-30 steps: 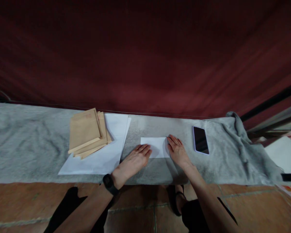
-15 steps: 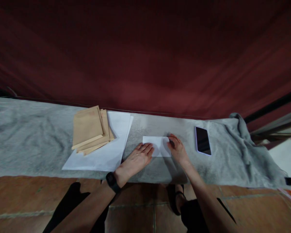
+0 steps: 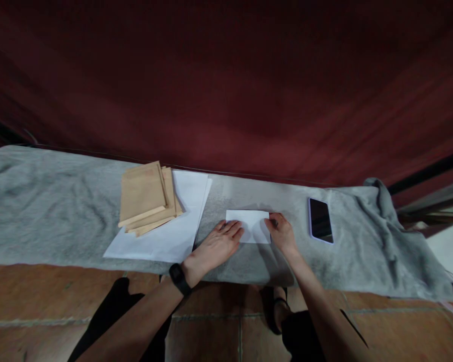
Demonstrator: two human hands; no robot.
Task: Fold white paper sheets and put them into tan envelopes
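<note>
A small white piece of paper point(image 3: 251, 229), probably folded, lies flat on the grey cloth before me. My left hand point(image 3: 223, 240) rests palm down across its left part, fingers stretched out and pressing on it. At the paper's right edge is my right hand point(image 3: 282, 234), thumb and fingers closed together on that edge. Left of my hands, larger white sheets point(image 3: 151, 246) are stacked, and several brown paper envelopes point(image 3: 141, 196) lie fanned out on top of them.
A phone point(image 3: 320, 220) in a light purple case lies to the right, screen up. The grey cloth point(image 3: 68, 211) covers the narrow bench and is bunched at its right end. Dark red fabric point(image 3: 226, 100) hangs behind. Tiled floor point(image 3: 200, 337) shows below.
The view has shifted slightly, so the things on the bench appear a little further right. My right fingers have drawn in closer at the paper's edge. My left hand stays flat on it.
</note>
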